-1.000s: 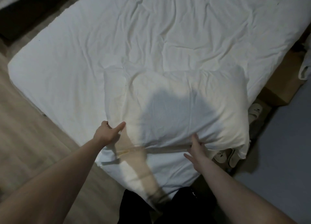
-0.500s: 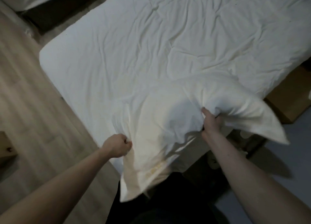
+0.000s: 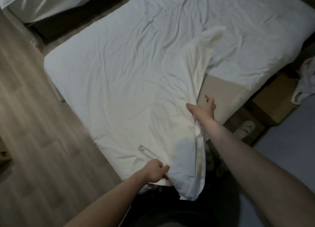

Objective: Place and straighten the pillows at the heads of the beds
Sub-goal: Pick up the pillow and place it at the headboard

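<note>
White pillow [image 3: 172, 124] bunched in left hand [image 3: 156, 173]; right hand [image 3: 203, 108] open at its edge.

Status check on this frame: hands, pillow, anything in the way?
Left hand fisted on pillow near corner. Right hand open, fingers spread, against pillow's right edge. Pillow angled across the bed, near end overhanging. Nothing blocking.

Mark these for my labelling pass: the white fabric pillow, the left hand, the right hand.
white fabric pillow [image 3: 184, 141]: head view, its creased middle.
left hand [image 3: 156, 173]: head view, back of the closed fist.
right hand [image 3: 203, 110]: head view, back of the open hand.
</note>
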